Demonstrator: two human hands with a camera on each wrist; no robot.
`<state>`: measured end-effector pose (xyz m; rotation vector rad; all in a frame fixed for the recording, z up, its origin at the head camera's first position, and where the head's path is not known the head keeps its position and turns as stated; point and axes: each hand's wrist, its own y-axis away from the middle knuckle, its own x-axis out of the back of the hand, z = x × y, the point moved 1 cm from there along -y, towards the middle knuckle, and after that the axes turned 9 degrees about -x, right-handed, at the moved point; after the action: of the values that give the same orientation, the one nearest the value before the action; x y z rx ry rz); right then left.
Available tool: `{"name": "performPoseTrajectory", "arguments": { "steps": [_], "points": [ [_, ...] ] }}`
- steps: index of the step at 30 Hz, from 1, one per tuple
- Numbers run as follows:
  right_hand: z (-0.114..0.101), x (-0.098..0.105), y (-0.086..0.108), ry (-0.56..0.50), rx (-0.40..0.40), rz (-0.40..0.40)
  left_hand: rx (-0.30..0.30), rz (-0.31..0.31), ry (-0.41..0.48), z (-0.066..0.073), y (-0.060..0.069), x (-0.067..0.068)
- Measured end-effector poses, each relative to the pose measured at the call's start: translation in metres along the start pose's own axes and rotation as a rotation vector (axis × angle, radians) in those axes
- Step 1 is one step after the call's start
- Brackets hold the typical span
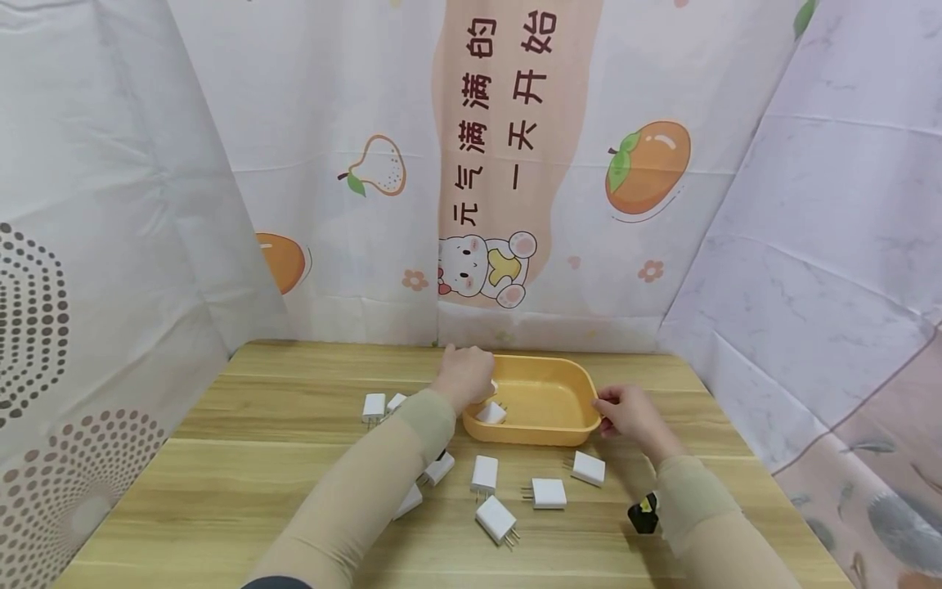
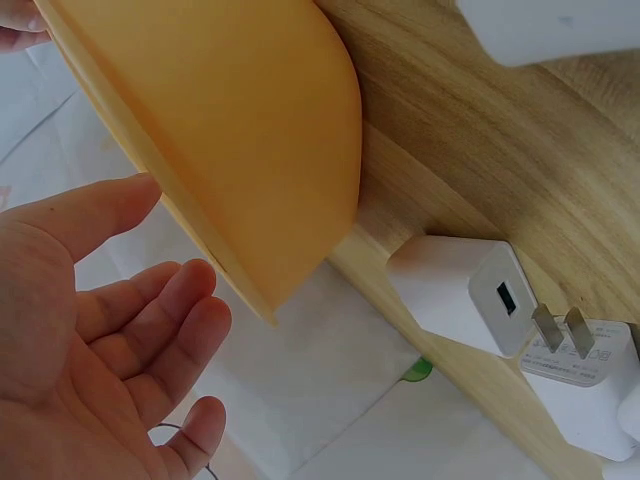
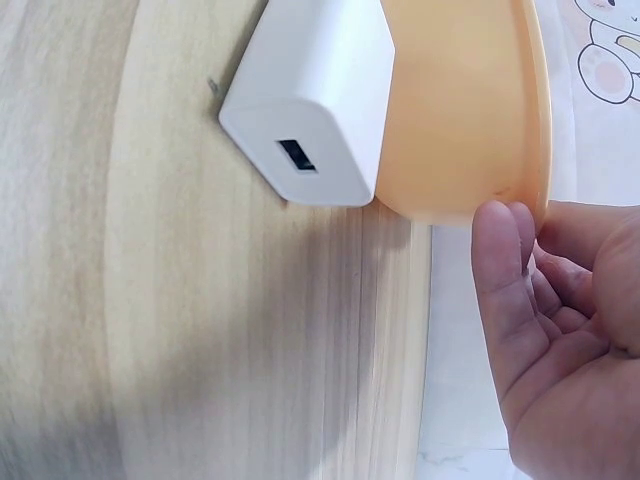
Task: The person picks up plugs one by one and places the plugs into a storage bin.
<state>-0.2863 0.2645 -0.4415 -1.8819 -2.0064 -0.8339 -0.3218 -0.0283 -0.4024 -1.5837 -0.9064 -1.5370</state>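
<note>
A yellow plastic tray [image 1: 540, 436] stands toward the back of the wooden table, with a white charger plug [image 1: 491, 413] in its left end. A second bit of white shows beside the left hand, mostly hidden. At the tray's left rim is my left hand [image 1: 465, 375]; in the left wrist view one digit touches the rim while the other fingers [image 2: 190, 310] curve loosely, apart from it. My right hand [image 1: 631, 415] pinches the right end of the rim between thumb and fingers, as the right wrist view also shows.
Several white charger plugs lie in front of the tray, among them one plug [image 1: 496, 520] nearest me and another [image 1: 589, 469] near the right hand. More, such as this plug [image 1: 374, 406], sit left of the tray. A patterned curtain [image 1: 368, 245] hangs behind the table [image 1: 221, 491].
</note>
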Motion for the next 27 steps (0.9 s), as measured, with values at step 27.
{"name": "performPoseTrajectory", "arguments": {
  "steps": [27],
  "points": [
    [0.001,-0.001,0.0,0.008,-0.005,0.011,-0.023,0.069,0.07,-0.012,0.029,0.024]
  ]
}}
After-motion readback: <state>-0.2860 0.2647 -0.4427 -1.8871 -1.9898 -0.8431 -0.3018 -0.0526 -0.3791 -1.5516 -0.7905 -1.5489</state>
